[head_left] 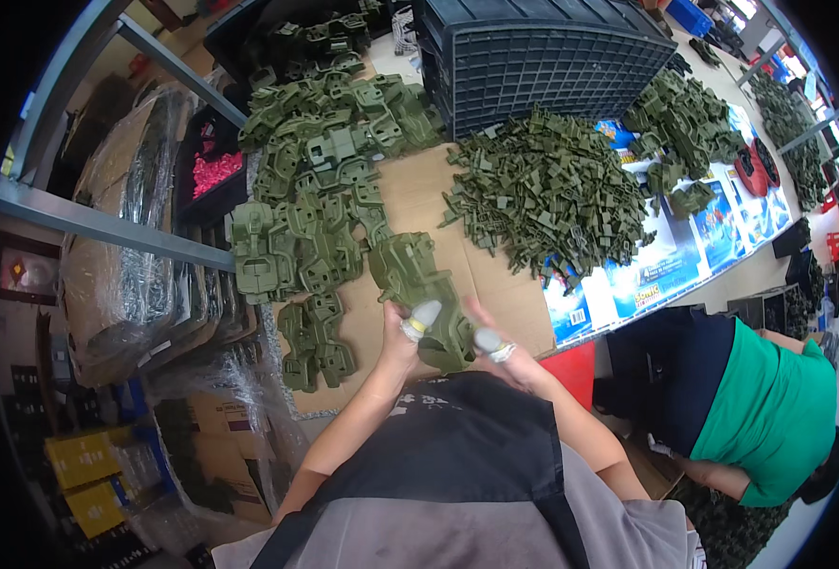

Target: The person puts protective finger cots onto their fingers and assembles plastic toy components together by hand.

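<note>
A green moulded plastic part (408, 264), long and curved, lies on the cardboard in front of me. My left hand (400, 330) grips its near left edge, the white-wrapped thumb on top and the other fingers mostly hidden. Beside its right edge is my right hand (497, 353), slightly blurred, with fingers stretched forward and apart from the wrapped thumb. Whether the right fingertips touch the part I cannot tell. Similar green parts (305, 237) are piled to the left.
A heap of small green pieces (547, 194) covers the table's right half. Behind it stands a dark plastic crate (543, 81). Red-and-black scissors-like handles (751, 171) lie far right. A metal frame (106, 223) crosses on the left. A person in green (765, 408) bends over at right.
</note>
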`<state>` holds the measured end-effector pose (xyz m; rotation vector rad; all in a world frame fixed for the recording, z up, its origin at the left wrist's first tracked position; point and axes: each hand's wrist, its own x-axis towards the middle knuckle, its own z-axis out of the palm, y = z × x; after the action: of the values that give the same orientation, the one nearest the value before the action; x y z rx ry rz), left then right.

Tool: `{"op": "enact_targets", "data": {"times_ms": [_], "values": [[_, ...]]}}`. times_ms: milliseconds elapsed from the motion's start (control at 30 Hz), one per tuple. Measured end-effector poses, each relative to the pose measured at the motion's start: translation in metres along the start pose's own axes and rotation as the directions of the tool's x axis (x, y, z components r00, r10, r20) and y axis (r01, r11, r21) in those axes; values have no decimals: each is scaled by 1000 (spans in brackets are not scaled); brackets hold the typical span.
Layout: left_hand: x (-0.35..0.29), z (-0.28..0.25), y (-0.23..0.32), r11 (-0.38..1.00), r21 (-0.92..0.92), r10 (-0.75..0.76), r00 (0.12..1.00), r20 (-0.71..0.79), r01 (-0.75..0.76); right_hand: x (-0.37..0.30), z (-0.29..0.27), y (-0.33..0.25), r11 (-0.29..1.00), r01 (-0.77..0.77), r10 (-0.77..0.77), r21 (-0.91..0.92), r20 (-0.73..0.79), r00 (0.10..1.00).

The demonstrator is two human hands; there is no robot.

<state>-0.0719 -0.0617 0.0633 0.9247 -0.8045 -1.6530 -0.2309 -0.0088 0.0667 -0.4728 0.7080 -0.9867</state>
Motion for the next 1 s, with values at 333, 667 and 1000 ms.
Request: {"op": "enact_targets", "data": {"times_ms": [333,667,1000], "values": [[-4,35,86,386,816,222,902,370,-430,-15,-8,-43,341,-34,-127,-940,-82,988],[-17,6,26,223,943,-707,625,330,-245,-37,-12,-20,191,105,51,-976,116,992],[-17,7,31,158,913,-688,621,375,-376,-42,-17,-3,245,35,37,-969,45,998]]}}
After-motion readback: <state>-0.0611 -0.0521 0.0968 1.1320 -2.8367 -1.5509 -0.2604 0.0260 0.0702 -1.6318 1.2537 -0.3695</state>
